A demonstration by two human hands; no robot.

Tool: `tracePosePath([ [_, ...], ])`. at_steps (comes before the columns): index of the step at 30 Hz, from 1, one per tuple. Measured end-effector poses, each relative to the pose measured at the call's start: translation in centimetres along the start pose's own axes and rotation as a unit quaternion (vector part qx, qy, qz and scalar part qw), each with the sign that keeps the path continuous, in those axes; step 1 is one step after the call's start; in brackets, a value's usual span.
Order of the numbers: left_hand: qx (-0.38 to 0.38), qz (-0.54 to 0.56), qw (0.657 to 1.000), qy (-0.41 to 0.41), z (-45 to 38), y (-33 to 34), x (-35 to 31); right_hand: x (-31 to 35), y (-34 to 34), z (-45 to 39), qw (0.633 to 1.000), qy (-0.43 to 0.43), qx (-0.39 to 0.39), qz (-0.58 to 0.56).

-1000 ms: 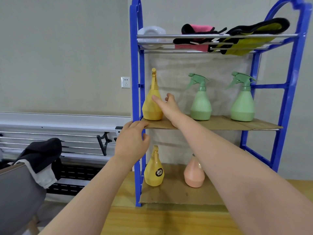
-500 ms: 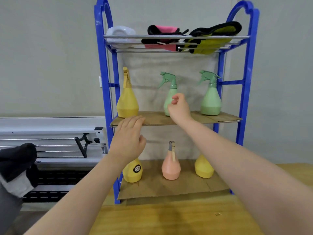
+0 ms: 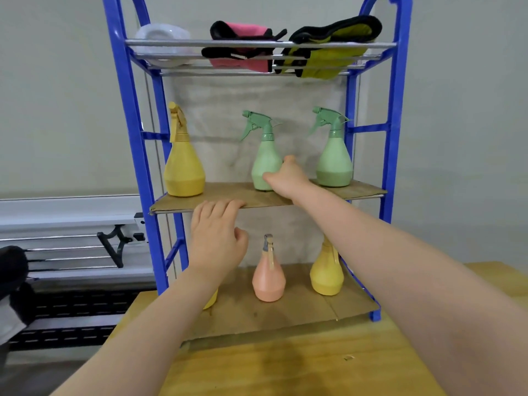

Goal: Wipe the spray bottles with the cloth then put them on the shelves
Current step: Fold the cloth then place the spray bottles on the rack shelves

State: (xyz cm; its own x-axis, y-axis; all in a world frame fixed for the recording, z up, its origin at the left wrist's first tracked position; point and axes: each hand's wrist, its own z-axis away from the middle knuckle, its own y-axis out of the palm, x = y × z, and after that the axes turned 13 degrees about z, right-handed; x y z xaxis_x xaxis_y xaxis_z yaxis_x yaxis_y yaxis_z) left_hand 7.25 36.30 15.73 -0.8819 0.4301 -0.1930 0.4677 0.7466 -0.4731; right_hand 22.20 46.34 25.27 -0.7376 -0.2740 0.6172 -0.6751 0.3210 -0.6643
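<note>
Spray bottles stand on two cardboard-lined levels of a blue shelf rack, which sits on a wooden table. Nearest to the camera, the two bare forearms reach up from the bottom edge. On the lower shelf stand a pink bottle in the middle and a yellow bottle at the right, partly behind the right forearm; another yellow one is mostly hidden behind the left wrist. The left hand rests with its bent fingers on the front edge of the middle shelf, the thumb free below, holding nothing. Farther in, the right hand grips the lower body of the middle green bottle, thumb at the front and fingers around its right side; the bottle is upright on the cardboard. On the same level a tall yellow bottle stands at the left and a second green bottle at the right, both apart from the hand. On the top shelf lie a white object, a pink and black cloth and a yellow-green and black cloth.
</note>
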Motion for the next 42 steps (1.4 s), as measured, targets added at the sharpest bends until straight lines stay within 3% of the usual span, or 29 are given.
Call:
tracePosePath([
  [7,-0.001,-0.008,1.0,0.011,0.3,0.4,0.2,0.3,0.8,-1.8,0.999,0.022,0.005,0.024],
  [12,-0.003,-0.003,1.0,0.011,0.5,0.4,0.4,0.3,1.9,-3.3,0.997,0.036,-0.037,0.048],
  [17,-0.003,-0.004,1.0,0.015,0.5,0.5,0.5,-0.4,1.5,-3.7,0.996,0.032,0.002,-0.078],
  [22,0.004,-0.007,1.0,0.012,0.6,0.5,0.6,-0.2,1.5,-3.5,0.99,0.005,0.045,-0.131],
  [26,0.007,-0.003,1.0,0.011,0.6,0.4,0.5,0.1,1.7,-3.1,0.999,-0.01,0.006,-0.049],
  [33,0.008,-0.003,1.0,0.01,0.6,0.4,0.4,0.0,1.8,-3.2,0.996,-0.034,0.011,-0.08],
  [37,0.013,-0.005,1.0,0.008,0.6,0.3,0.5,0.2,2.2,-3.1,0.998,-0.057,-0.02,-0.034],
  [42,0.013,-0.003,1.0,0.008,0.6,0.4,0.6,-0.1,2.1,-3.2,0.996,-0.055,0.005,-0.063],
])
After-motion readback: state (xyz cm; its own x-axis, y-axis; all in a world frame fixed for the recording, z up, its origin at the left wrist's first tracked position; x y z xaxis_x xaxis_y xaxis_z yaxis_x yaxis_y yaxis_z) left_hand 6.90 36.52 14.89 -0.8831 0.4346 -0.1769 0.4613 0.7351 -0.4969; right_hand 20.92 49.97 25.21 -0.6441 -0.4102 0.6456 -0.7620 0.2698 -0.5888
